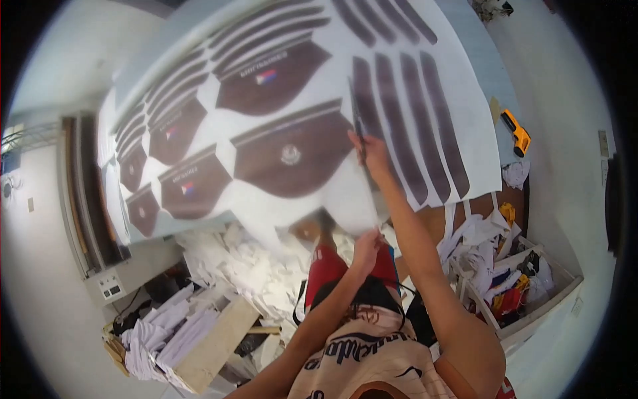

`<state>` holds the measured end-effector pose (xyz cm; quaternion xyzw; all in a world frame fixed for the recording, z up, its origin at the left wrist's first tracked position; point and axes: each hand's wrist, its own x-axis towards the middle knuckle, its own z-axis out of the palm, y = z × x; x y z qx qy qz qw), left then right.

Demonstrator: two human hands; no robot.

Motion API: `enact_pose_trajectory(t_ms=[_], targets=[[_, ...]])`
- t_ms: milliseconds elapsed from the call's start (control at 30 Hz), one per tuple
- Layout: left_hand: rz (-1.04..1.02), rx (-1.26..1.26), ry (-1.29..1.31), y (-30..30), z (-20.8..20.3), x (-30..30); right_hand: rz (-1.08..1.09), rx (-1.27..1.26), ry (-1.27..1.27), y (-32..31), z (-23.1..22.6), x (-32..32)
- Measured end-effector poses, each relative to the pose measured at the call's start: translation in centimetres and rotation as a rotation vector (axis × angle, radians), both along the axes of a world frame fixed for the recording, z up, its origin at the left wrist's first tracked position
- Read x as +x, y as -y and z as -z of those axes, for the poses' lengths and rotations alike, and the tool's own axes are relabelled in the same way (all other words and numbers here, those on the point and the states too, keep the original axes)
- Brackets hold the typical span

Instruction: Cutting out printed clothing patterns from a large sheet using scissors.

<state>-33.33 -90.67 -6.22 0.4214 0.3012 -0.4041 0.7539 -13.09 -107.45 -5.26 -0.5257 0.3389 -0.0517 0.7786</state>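
The large white sheet printed with dark brown panels and strips (292,143) spreads beyond both hands, its near edge reaching the left hand (367,251), whose fingers pinch it. Ahead and slightly right of that, the right hand (373,156) curls around slim dark metal scissors (357,114), their blades pointing away over the sheet.

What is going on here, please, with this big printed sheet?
A person is handling a printed white sheet spread on a table. The right hand holds scissors over it, between a dark panel and long dark strips. The left hand pinches its near edge.
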Motion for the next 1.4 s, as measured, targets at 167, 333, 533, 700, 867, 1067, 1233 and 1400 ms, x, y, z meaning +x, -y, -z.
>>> enact_pose_trajectory(t_ms=[167, 333, 533, 700, 867, 1067, 1233, 1400], targets=[[0.010, 0.088, -0.116, 0.5, 0.1, 0.5, 0.025, 0.016, -0.004, 0.8, -1.1, 3.1], [0.020, 0.028, -0.100, 0.2, 0.1, 0.7, 0.080, 0.021, -0.003, 1.7, -1.4, 5.9], [0.044, 0.057, -0.165, 0.2, 0.8, 1.0, 0.089, 0.012, 0.002, 3.3, -3.1, 8.1], [0.204, 0.023, -0.019, 0.1, 0.6, 0.8, 0.090, -0.134, -0.009, 1.7, -3.8, 1.4], [0.526, -0.121, -0.054, 2.5, -0.7, -0.3, 0.100, -0.259, -0.112, 0.4, -7.9, -17.0], [0.656, -0.185, -0.105, 9.7, -1.8, -1.7, 0.235, -0.230, -0.465, 0.6, -13.8, -36.2], [0.695, -0.166, -0.118, 17.7, -0.6, -3.5, 0.190, 0.042, -0.489, 6.5, -12.3, -43.4], [0.487, -0.078, -0.060, 24.8, 3.4, -4.6, -0.054, 0.151, -0.524, 13.4, -9.2, -44.9]])
